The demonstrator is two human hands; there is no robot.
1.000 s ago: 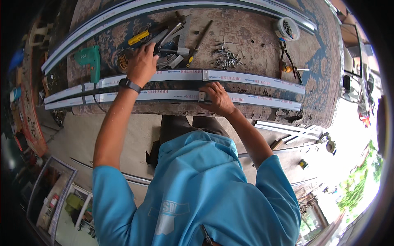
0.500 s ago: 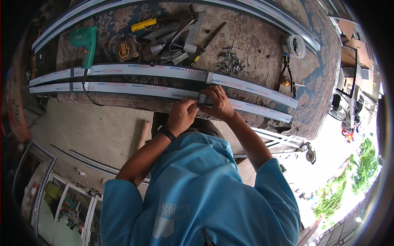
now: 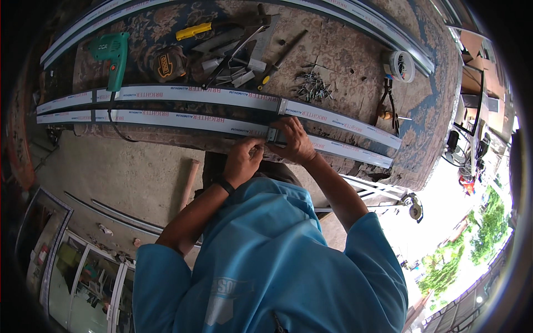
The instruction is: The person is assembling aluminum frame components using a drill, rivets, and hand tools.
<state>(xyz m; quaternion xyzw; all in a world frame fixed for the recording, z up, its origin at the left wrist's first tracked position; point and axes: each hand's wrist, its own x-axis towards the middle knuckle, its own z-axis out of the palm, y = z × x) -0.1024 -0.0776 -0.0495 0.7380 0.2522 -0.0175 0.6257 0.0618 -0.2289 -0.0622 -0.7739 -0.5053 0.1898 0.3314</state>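
Observation:
Two long aluminium profiles with white protective film lie side by side along the near edge of the bench, the far profile (image 3: 183, 94) and the near profile (image 3: 183, 119). A small metal bracket (image 3: 272, 135) sits across the near profile, and a similar bracket (image 3: 282, 106) is on the far one. My right hand (image 3: 296, 141) is closed over the near profile just right of its bracket, fingers on the far side. Just left of and below that bracket is my left hand (image 3: 243, 162), its fingers curled in a pinch; whatever they hold is hidden.
Beyond the profiles lie a green drill (image 3: 115, 58), a tape measure (image 3: 170, 65), a yellow-handled saw (image 3: 194, 31), a file (image 3: 283, 58) and a pile of rivets (image 3: 315, 87). At the right are pliers (image 3: 388, 102) and a white tub (image 3: 401, 66). More profiles (image 3: 377, 28) line the far edge.
My left hand has drawn slightly back and down from the near bracket, leaving more of it showing. My right hand stays beside it. The whole view has shifted a little.

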